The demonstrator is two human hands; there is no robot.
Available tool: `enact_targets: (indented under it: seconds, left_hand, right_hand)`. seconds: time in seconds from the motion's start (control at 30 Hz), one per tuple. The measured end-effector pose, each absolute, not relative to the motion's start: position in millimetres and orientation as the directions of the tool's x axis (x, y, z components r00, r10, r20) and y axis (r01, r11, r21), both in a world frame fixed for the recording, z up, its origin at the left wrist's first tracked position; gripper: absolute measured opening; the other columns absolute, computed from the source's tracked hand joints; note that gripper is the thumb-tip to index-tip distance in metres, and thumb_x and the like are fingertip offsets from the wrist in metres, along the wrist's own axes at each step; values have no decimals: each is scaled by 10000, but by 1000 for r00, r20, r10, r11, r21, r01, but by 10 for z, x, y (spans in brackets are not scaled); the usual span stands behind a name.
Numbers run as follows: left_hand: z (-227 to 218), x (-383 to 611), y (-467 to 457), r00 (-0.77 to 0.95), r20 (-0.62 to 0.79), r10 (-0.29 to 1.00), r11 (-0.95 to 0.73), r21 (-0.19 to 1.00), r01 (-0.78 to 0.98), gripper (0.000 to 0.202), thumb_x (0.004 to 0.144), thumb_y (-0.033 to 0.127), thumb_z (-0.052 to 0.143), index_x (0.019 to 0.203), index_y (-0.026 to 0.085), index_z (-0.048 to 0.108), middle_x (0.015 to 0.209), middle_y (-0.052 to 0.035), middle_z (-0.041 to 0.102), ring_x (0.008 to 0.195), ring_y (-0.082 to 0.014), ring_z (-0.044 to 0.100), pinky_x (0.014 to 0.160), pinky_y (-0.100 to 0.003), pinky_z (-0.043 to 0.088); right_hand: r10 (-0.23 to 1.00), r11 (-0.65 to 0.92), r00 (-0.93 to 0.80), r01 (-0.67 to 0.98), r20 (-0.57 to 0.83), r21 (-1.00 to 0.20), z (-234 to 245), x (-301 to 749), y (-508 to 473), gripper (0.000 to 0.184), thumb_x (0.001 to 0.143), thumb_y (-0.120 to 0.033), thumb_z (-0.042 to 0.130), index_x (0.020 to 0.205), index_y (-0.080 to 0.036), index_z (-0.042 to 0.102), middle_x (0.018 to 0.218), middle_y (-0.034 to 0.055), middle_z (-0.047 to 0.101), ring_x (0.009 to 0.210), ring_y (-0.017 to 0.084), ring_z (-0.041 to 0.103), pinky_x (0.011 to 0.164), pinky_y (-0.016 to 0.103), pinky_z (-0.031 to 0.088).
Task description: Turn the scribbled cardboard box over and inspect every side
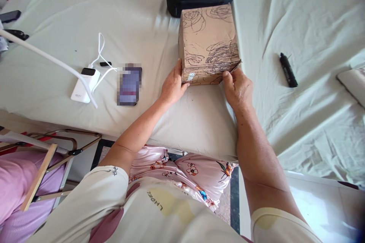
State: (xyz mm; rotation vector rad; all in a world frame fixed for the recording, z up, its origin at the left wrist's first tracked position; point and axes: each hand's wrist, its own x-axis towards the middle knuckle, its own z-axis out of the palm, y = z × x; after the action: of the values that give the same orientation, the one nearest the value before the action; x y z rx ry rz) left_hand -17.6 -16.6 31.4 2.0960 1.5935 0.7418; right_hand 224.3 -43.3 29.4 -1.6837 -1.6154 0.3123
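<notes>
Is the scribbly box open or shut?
The box looks shut: its top lies flat and no inside shows, though an edge sticks out by the right hand.

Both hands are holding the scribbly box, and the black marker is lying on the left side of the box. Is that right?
Not quite: the marker is lying on the right side of the box, as the head view shows. The rest is right: the left hand and the right hand are both holding the box.
</notes>
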Motion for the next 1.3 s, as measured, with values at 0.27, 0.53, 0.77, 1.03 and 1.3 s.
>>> enact_targets:
  seconds: [0.27, 0.53, 0.77, 1.03, 1.3]
  left_hand:
    - [458, -129, -298, 153, 142, 978, -192, 327, 925, 477, 944, 392, 756, 1325, 128, 641, 1522, -198, 611, 1542, -418, 452, 1275, -592, 363]
    - [429, -53, -269, 38, 275, 961, -165, 456, 874, 694, 756, 544, 926, 1250, 165, 620, 1472, -212, 649, 1466, -381, 548, 1227, -525, 429]
    - [428, -50, -257, 54, 270, 961, -186, 491, 851, 619, 788, 560, 897, 1175, 168, 615, 1288, -182, 724, 1304, -353, 663, 1138, -479, 494]
    - [480, -179, -187, 121, 223, 967, -213, 459, 862, 462, 860, 382, 874, 1175, 156, 622, 1271, -164, 729, 1286, -334, 661, 1104, -450, 489]
    - [500, -211, -167, 171, 181, 968, -235, 433, 870, 338, 926, 348, 802, 1171, 172, 648, 1284, -161, 733, 1318, -334, 643, 1135, -462, 469]
  right_hand:
    - [938, 103, 87, 855, 336, -508, 73, 2234, -327, 502, 843, -679, 681, 982, -221, 529, 945, 113, 684, 930, 323, 661, 951, 568, 530]
    - [907, -13, 195, 899, 374, -438, 24, 1989, -382, 810, 750, -802, 751, 1220, -187, 513, 1180, 197, 647, 1171, 419, 614, 993, 632, 501]
    - [884, 44, 199, 866, 422, -499, -38, 2065, -344, 686, 752, -754, 791, 1117, -226, 548, 1069, 142, 665, 1034, 363, 647, 945, 612, 540]
    - [910, 256, 43, 723, 412, -642, 70, 2249, -324, 393, 886, -597, 684, 824, -246, 519, 883, 65, 698, 839, 258, 678, 827, 480, 599]
    - [927, 257, 19, 698, 375, -668, 192, 2283, -358, 376, 868, -569, 678, 802, -251, 489, 846, 55, 692, 825, 276, 708, 828, 491, 598]
